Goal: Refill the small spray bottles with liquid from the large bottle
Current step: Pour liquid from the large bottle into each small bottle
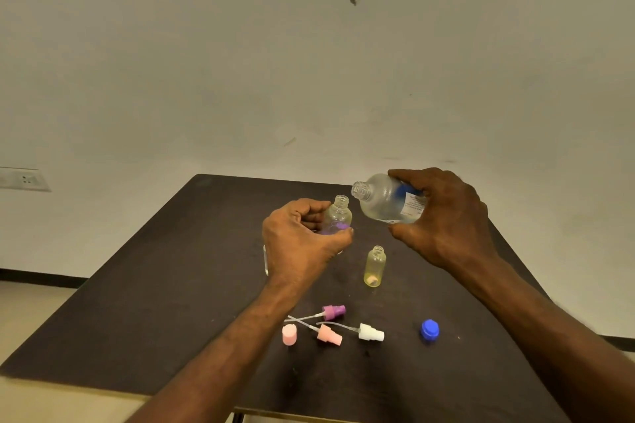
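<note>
My left hand (302,244) grips a small clear spray bottle (338,215) with a purple mark, uncapped and held upright above the dark table (154,285). My right hand (443,216) holds the large clear bottle (385,199) with a blue and white label, tilted on its side. Its open mouth points left, just above and to the right of the small bottle's neck. A second small bottle (374,266), yellowish and uncapped, stands on the table below the two hands.
Near the front of the table lie a purple spray head (333,312), a pink spray head (329,335), a white spray head (370,332), a pink cap (289,334) and a blue cap (430,330). A clear item (266,261) is partly hidden behind my left hand.
</note>
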